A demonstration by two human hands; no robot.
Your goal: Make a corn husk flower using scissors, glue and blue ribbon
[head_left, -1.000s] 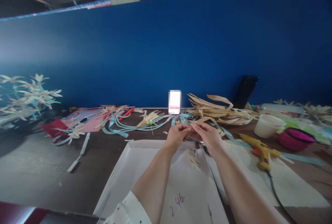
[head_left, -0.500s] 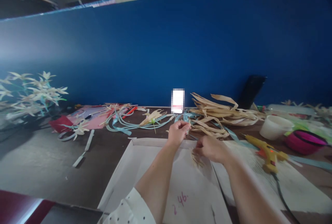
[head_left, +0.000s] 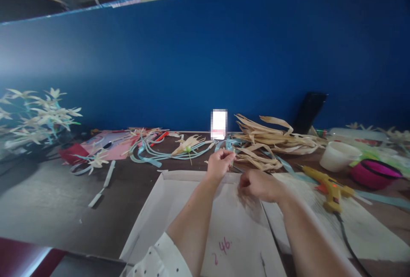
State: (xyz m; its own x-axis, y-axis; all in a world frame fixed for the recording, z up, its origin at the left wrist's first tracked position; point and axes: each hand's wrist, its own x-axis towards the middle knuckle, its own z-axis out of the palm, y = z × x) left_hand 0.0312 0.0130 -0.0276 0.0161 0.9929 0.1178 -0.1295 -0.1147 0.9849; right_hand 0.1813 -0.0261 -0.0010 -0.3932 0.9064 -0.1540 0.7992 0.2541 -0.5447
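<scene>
With the right hand (head_left: 261, 185) having been lowered from the left hand (head_left: 219, 163) onto the white cardboard tray (head_left: 153, 208), fingers curled over small tan husk scraps, a thin pale dried-husk sliver (head_left: 232, 156) is being pinched upright at twelve o'clock of the tray, so the pieces are apparently being gathered one at a time.

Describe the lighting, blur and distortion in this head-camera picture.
Head view: dim, light falls from the left, washing out the blue wall there; wide-angle bends the wall's top edge; a pixelated white patch hides something; left hand and right hand look soft; right hand shadows the white cardboard.
</scene>
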